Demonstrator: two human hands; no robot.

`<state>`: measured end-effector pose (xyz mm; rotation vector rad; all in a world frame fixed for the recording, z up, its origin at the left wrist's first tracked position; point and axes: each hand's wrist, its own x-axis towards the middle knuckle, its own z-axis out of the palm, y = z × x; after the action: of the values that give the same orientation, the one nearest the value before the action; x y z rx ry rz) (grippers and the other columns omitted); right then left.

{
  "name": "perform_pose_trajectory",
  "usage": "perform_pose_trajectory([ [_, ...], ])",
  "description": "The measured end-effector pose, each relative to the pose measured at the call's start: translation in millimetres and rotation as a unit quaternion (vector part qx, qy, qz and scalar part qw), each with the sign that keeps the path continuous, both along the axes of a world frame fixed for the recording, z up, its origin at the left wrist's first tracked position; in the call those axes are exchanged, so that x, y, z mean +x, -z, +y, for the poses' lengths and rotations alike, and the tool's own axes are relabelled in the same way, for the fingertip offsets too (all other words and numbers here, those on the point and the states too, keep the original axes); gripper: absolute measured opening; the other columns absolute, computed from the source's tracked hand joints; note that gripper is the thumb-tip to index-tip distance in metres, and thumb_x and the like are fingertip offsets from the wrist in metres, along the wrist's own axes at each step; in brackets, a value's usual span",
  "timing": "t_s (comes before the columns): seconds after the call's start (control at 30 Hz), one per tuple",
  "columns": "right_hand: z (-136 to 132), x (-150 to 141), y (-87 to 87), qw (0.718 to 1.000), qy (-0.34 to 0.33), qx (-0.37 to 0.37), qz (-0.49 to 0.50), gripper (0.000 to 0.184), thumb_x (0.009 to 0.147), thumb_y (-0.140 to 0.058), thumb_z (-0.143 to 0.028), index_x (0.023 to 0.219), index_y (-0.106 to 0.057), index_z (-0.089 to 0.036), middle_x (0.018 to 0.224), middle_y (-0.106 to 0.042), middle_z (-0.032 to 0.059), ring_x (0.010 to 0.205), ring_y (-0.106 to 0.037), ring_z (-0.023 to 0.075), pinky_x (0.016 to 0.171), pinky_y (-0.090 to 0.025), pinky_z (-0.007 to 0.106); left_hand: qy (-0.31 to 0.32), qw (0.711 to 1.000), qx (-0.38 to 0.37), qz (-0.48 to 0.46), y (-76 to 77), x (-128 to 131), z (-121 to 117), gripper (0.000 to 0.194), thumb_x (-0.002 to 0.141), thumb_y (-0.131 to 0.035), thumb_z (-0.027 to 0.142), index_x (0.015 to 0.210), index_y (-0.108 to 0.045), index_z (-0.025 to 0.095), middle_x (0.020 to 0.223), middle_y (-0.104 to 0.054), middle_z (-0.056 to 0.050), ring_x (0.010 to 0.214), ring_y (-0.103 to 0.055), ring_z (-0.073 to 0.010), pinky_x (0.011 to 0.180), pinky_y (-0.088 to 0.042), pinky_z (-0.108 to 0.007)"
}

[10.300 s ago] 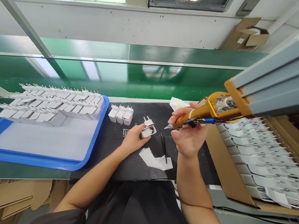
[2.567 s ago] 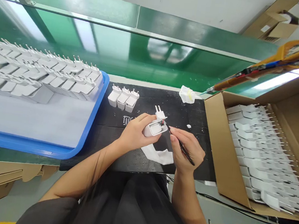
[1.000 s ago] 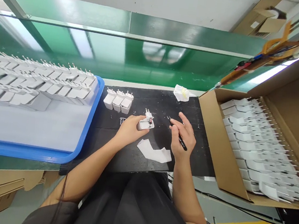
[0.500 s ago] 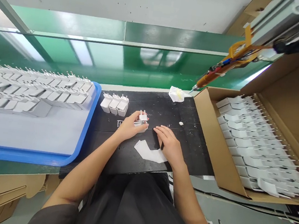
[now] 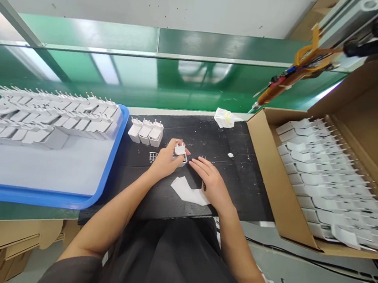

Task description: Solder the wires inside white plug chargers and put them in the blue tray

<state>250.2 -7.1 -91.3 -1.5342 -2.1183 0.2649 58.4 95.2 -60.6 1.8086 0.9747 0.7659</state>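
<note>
My left hand point(image 5: 167, 161) is closed around a white two-pin power adapter point(image 5: 180, 150) above the black work mat. The adapter's pin face points up and sits tilted over its open housing point(image 5: 182, 162). Just to the right, my right hand point(image 5: 214, 186) has its fingers bent and close together, with the tips near the housing. A small dark object point(image 5: 204, 187) shows at the edge of its palm; most of it is hidden, and its kind cannot be made out. White paper point(image 5: 188, 192) lies partly beneath this hand. Three more white adapters point(image 5: 145, 132) stand at the mat's upper left.
A blue tray point(image 5: 103, 181) on the left carries rows of adapters. On the right, a cardboard box point(image 5: 268, 169) contains rows of white adapter parts. An orange dispenser point(image 5: 274, 92) points down near a crumpled tissue point(image 5: 224, 118). One white blob point(image 5: 230, 155) lies on the mat point(image 5: 249, 185).
The adapter's pin face has tipped and shifted slightly in my left hand, showing more of the housing. My right fingertips have moved a little left, closer to it. The camera view has shifted slightly.
</note>
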Motion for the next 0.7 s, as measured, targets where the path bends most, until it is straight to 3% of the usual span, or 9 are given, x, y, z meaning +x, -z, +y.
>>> perform_pose_trajectory([
  [0.27,1,4,-11.1,0.998,-0.014,-0.062,-0.018,0.092,0.071,-0.030,0.012,0.151,-0.039,-0.032,0.151,-0.056,0.0023,0.143,-0.050,0.0208,0.121,-0.039,0.057,0.027,0.997,0.068,0.013,-0.3,-5,0,0.030,0.089,-0.047,0.017,0.119,-0.050,0.019,0.103,-0.074,-0.007,0.095,-0.068,-0.0184,0.094,-0.050,-0.036],
  [0.37,5,5,-18.3,0.995,-0.038,-0.087,0.017,0.080,0.079,-0.032,0.008,0.147,-0.046,-0.032,0.148,-0.059,0.0027,0.138,-0.055,0.0191,0.121,-0.040,0.056,0.016,0.998,0.065,0.001,0.7,-5,-1,0.033,0.089,-0.052,0.018,0.121,-0.050,0.019,0.104,-0.073,-0.007,0.095,-0.069,-0.0169,0.089,-0.051,-0.031],
  [0.47,15,0,-28.7,0.992,-0.016,-0.093,0.079,0.059,0.090,-0.039,-0.004,0.142,-0.051,-0.027,0.144,-0.062,0.0058,0.134,-0.059,0.0207,0.121,-0.037,0.057,0.008,0.997,0.081,-0.002,1.6,-4,-2,0.033,0.084,-0.053,0.015,0.117,-0.052,0.020,0.106,-0.073,-0.005,0.094,-0.069,-0.0157,0.085,-0.052,-0.028],
  [0.53,24,-7,-34.4,0.990,0.008,-0.089,0.106,0.051,0.093,-0.049,-0.017,0.143,-0.049,-0.025,0.144,-0.062,0.0087,0.132,-0.060,0.0230,0.117,-0.043,0.055,0.003,0.994,0.106,0.013,2.3,-5,-1,0.034,0.081,-0.055,0.012,0.115,-0.053,0.020,0.107,-0.072,-0.004,0.093,-0.068,-0.0160,0.085,-0.052,-0.028],
  [0.63,37,-21,-36.2,0.979,0.015,-0.116,0.165,0.060,0.089,-0.062,-0.028,0.146,-0.042,-0.025,0.138,-0.066,0.0092,0.126,-0.065,0.0236,0.104,-0.055,0.046,-0.020,0.984,0.176,0.029,3.6,-5,0,0.033,0.079,-0.055,0.011,0.111,-0.054,0.020,0.111,-0.067,-0.007,0.101,-0.066,-0.0186,0.090,-0.051,-0.032],
  [0.7,42,-28,-33.0,0.970,0.015,-0.136,0.200,0.062,0.087,-0.065,-0.030,0.144,-0.040,-0.025,0.130,-0.071,0.0081,0.120,-0.069,0.0226,0.099,-0.057,0.042,-0.032,0.973,0.226,0.022,4.8,-5,0,0.030,0.079,-0.056,0.010,0.107,-0.054,0.019,0.113,-0.063,-0.009,0.106,-0.063,-0.0201,0.092,-0.051,-0.034],
])
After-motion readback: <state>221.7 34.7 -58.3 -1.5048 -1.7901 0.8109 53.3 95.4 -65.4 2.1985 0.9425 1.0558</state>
